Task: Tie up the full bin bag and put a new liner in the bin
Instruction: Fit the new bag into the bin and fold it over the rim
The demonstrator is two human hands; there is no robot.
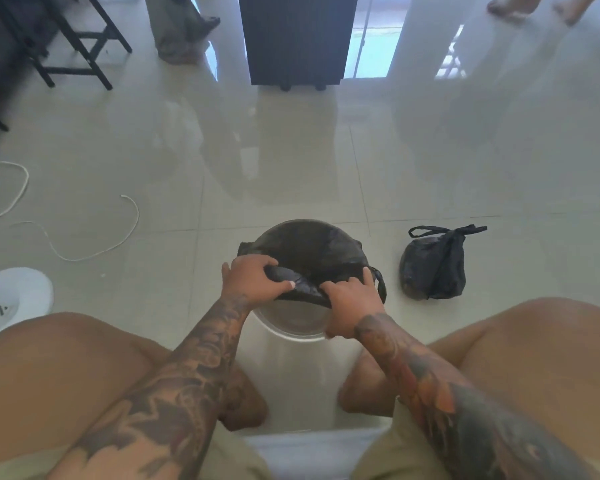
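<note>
A round metal bin [293, 329] stands on the tiled floor between my knees. A black liner [312, 252] is spread over its far rim and hangs loose over the near part of the opening. My left hand [253, 280] grips a bunched fold of the liner at the near left. My right hand [350, 303] pinches the liner's edge at the near right rim. A tied full black bin bag [433, 268] sits on the floor to the right of the bin, its handles knotted on top.
A white cord [84, 237] loops across the floor at the left, near a white object [14, 296]. A dark cabinet on castors [297, 39] stands ahead. Black chair legs [73, 46] are at the far left. Another person's feet [534, 8] show at top right.
</note>
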